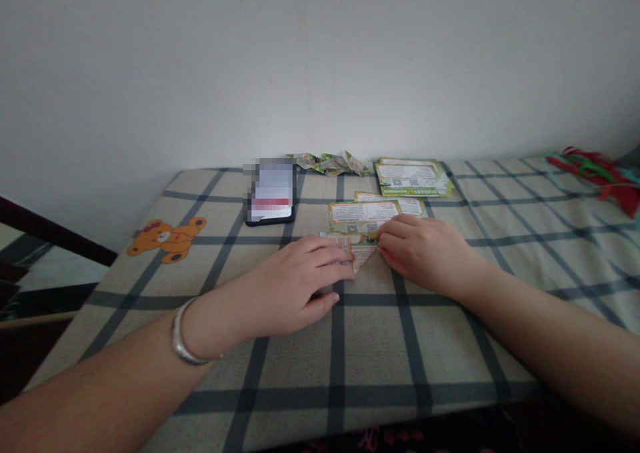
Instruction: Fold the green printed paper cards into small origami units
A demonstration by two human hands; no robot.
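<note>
A small printed paper card (367, 258) with a slanted folded edge lies on the checked tablecloth between my hands. My left hand (293, 283), with a silver bangle at the wrist, rests flat over the card's left part. Its fingers are stretched out and the thumb stands apart. At the card's right corner, the curled fingers of my right hand (417, 253) are closed on the paper; the fingertips are partly hidden. Just behind the card lie two overlapping flat green-edged cards, the nearer card (345, 214) partly covered by my right hand.
A phone (273, 193) with a blurred screen lies at the back left. Several folded paper pieces (333, 164) sit along the wall, beside a stack of cards (413, 176). An orange bear patch (167, 238) is at left, red and green cords (597, 176) at far right.
</note>
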